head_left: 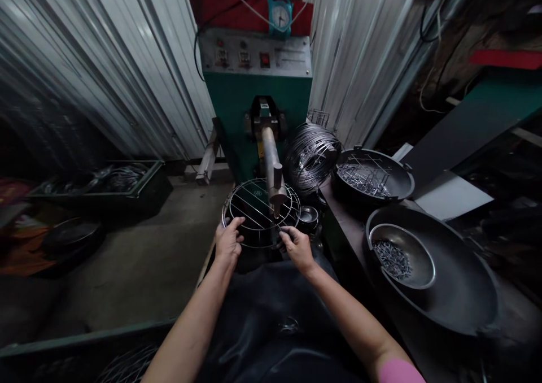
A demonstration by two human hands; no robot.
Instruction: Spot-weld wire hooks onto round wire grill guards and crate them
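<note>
A round wire rack [249,216], a hoop with parallel cross wires, is held level beneath the spot welder's arm [271,151]. My left hand [228,240] is closed around the rack's left rim, thumb on top. At the near right side of the rim, my right hand [296,244] is closed in a pinch, just below and right of the welder's tip [276,209]. Whether its fingertips hold the rim itself or a small piece against it, I cannot make out.
Right of the welder hangs a wire coil [312,156]. A pan of wire parts [409,174] and a large pan [461,281] holding a bowl of short metal pieces [425,259] stand on the right. On the left is a green bin [144,188] of metal parts.
</note>
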